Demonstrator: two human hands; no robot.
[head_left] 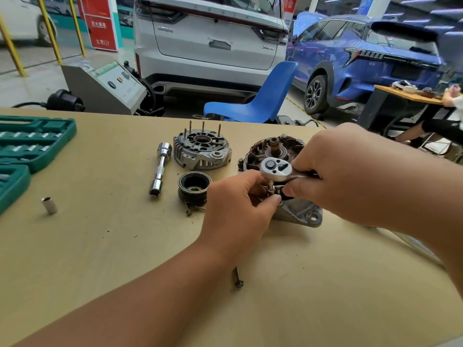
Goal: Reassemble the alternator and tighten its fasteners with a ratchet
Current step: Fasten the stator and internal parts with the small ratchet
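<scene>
Alternator on table, right of centre, largely hidden behind both hands. Right hand grips ratchet over it; left hand pinches the socket beneath the ratchet head. Rear cover, pulley, extension bar, loose socket, bolt and green case lie apart to the left. White car behind: badge "X6", partly legible.

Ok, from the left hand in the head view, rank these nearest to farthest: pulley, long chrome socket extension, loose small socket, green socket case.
Measured from the left hand:
1. Pulley, just to its left.
2. Long chrome socket extension, further left.
3. Loose small socket, far left.
4. Green socket case, table's left edge.
</scene>
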